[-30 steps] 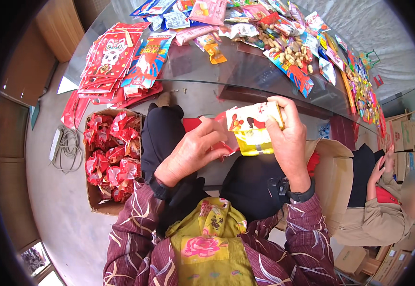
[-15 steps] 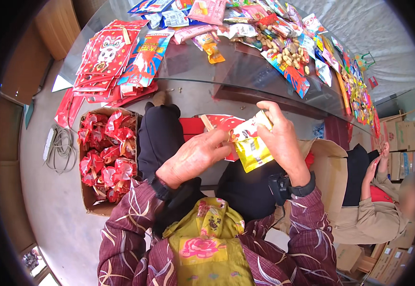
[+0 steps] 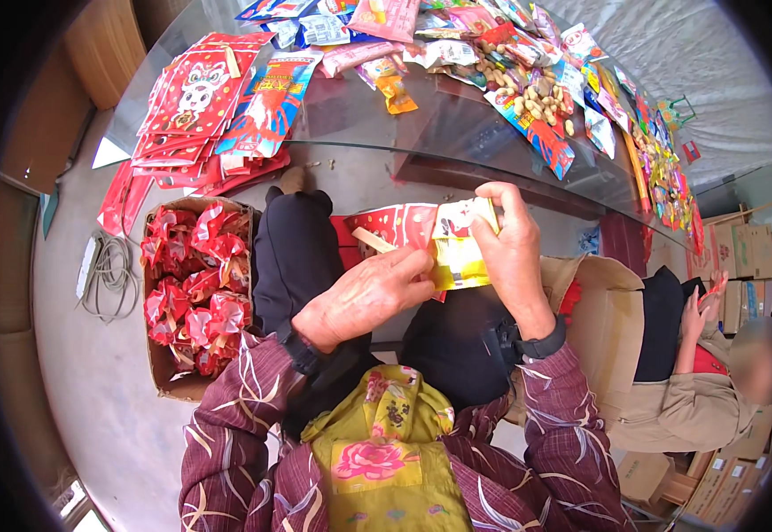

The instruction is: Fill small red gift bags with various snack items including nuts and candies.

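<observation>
Above my lap, a red printed bag point(image 3: 399, 223) is stretched between my two hands. My left hand point(image 3: 368, 297) is closed on the bag's lower edge, and a flat tan strip point(image 3: 372, 240) sticks out above its fingers. My right hand point(image 3: 514, 253) grips a shiny yellow snack packet point(image 3: 460, 262), thumb in front and fingers behind. The packet lies against the bag's right end, below a white printed figure. Whether it is partly inside the bag I cannot tell.
Ahead, a glass table point(image 3: 350, 129) bears a stack of red bags point(image 3: 195, 93), colourful snack packets and loose peanuts point(image 3: 528, 96). Left of my leg stands a carton point(image 3: 178, 383) of filled red bags. An open carton point(image 3: 594, 332) and a seated person point(image 3: 696, 399) are at the right.
The yellow packet has turned more level and risen slightly against the red bag. More of the bag now shows, spread out between my hands. My right hand has shifted slightly left.
</observation>
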### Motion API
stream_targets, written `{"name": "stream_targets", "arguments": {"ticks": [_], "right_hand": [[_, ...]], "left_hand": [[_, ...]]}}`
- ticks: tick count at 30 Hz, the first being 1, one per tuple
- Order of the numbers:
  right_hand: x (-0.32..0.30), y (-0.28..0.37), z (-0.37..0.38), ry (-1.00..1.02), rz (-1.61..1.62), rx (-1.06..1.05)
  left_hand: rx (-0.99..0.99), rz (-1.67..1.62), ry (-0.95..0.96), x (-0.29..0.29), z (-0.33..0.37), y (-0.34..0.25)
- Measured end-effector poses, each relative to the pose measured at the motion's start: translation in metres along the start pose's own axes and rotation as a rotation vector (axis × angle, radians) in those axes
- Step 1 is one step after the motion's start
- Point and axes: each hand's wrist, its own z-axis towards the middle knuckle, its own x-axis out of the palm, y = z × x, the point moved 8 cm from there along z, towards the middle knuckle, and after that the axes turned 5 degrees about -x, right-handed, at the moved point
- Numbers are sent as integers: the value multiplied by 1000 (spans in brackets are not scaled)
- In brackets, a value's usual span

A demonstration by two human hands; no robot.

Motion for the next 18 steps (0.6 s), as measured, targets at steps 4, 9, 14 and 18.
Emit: {"name": "stream_targets", "arguments": {"ticks": [4, 9, 14, 18], "right_hand": [[4, 0, -6, -51, -44, -43], [17, 16, -21, -40, -61, -73], [33, 15, -25, 41, -49, -75], [47, -4, -28, 88, -30, -35]], "left_hand": [[6, -62, 42, 2, 0, 0], [-53, -98, 52, 0, 2, 1], [-68, -66, 41, 1, 1, 3], [-28, -139, 18, 3, 1, -2]]}}
